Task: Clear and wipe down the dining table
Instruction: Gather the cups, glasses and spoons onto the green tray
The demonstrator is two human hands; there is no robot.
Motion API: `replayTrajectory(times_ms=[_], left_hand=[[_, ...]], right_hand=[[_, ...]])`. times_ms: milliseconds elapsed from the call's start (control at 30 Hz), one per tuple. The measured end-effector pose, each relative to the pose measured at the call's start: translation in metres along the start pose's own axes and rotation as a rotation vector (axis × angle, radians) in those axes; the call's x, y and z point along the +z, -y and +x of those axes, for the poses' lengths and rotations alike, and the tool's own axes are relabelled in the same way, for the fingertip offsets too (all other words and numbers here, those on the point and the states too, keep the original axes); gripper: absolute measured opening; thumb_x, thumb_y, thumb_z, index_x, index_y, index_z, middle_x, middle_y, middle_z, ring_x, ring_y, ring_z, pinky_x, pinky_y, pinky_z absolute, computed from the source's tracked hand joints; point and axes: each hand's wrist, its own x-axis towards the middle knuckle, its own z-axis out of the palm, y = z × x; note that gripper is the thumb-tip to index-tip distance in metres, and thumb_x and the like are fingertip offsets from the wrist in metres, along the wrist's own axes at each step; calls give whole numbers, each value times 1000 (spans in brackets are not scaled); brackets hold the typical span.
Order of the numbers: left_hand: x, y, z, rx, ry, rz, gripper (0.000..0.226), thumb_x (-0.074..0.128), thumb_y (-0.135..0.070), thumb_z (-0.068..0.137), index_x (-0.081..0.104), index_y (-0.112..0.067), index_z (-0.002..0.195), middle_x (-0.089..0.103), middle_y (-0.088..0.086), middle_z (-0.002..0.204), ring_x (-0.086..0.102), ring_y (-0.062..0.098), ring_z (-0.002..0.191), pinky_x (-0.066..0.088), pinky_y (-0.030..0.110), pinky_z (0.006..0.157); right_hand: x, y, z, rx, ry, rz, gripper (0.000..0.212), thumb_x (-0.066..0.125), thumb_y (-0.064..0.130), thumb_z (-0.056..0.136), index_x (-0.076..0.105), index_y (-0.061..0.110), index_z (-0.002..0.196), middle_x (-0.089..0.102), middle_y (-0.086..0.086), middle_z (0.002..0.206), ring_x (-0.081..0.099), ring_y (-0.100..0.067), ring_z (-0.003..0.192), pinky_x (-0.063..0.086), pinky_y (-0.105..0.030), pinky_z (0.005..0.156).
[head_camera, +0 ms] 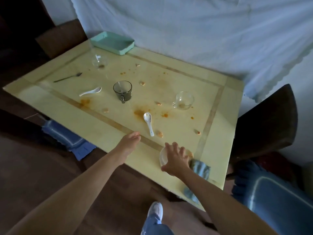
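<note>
Left hand [130, 141] flat, empty, over desk [67, 116]. Right hand [176, 158] splayed atop white bowl [163, 157], grip unclear. Striped cloth [201, 168] beside it; ceramic spoon [149, 122], glass mug [122, 90] beyond.

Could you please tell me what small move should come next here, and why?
Probably close the right hand on the white bowl and lift it: the hand lies spread over it at the table's near edge, and the dark cup and nearest white spoon also block wiping.

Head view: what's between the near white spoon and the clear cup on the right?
In the head view, no dishes: only an orange sauce blotch on the table between the white spoon and the clear cup.
</note>
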Motion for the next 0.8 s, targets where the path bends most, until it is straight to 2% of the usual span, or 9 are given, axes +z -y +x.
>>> replayTrajectory(times_ms=[100, 167, 233, 333, 400, 467, 633, 700, 800], left_hand=[[1, -12, 19, -27, 14, -64, 18, 44, -20, 97, 59, -28, 105, 53, 1, 117, 48, 15, 106, 38, 33, 95], [1, -22, 27, -26, 18, -85, 19, 44, -19, 97, 55, -30, 85, 51, 0, 108, 47, 17, 99, 39, 33, 92], [-4, -36, 34, -26, 15, -134, 23, 44, -18, 97, 54, -29, 79, 50, 2, 104, 47, 19, 95, 40, 32, 88], [-19, -54, 42, -36, 4, -221, 16, 45, -17, 96, 60, -21, 99, 54, 3, 109, 51, 20, 101, 40, 34, 95], [-32, -64, 46, -23, 4, -256, 31, 47, -17, 96, 53, -14, 126, 57, 3, 117, 53, 21, 110, 39, 37, 101], [-42, -75, 50, -24, 9, -292, 38, 48, -16, 96, 47, -14, 134, 57, 5, 123, 53, 22, 114, 39, 38, 103], [-66, -109, 67, 16, 3, -402, 32, 45, -15, 96, 50, -15, 128, 57, 6, 119, 56, 23, 109, 39, 37, 101], [-77, -123, 80, 52, 44, -429, 28, 46, -17, 95, 53, -17, 123, 57, 3, 113, 56, 17, 94, 41, 33, 93], [-98, -145, 103, 91, 93, -469, 18, 48, -18, 93, 55, -18, 109, 55, 2, 105, 51, 18, 93, 40, 30, 78]], right_hand=[[-13, 3, 12, 18, -5, 33, 95, 72, 37, 66, 16, 29, 142, 20, -2, 142, 25, -34, 126, 34, -51, 99], [-28, 8, 22, 18, -27, 51, 95, 73, 38, 65, 16, 30, 142, 22, -2, 141, 27, -33, 125, 35, -48, 98], [-48, 17, 36, 1, -66, 76, 96, 73, 39, 65, 16, 30, 142, 22, 0, 141, 27, -32, 124, 35, -45, 97], [-82, 35, 56, -33, -119, 128, 99, 74, 38, 65, 12, 28, 143, 21, 1, 142, 26, -32, 124, 34, -44, 96], [-101, 48, 67, -50, -148, 164, 101, 74, 36, 65, 11, 26, 143, 22, 1, 143, 27, -33, 125, 34, -45, 97], [-115, 61, 76, -64, -181, 198, 101, 75, 36, 64, 13, 24, 143, 24, 1, 142, 28, -33, 125, 35, -46, 97], [-147, 93, 101, -109, -256, 261, 94, 75, 35, 65, 19, 22, 139, 29, 1, 141, 30, -33, 124, 35, -45, 97], [-159, 105, 114, -120, -276, 271, 93, 74, 35, 65, 19, 22, 139, 29, 0, 141, 31, -32, 123, 35, -45, 96], [-175, 119, 137, -111, -301, 267, 92, 74, 36, 66, 19, 22, 138, 29, 1, 141, 31, -32, 123, 35, -43, 97]])
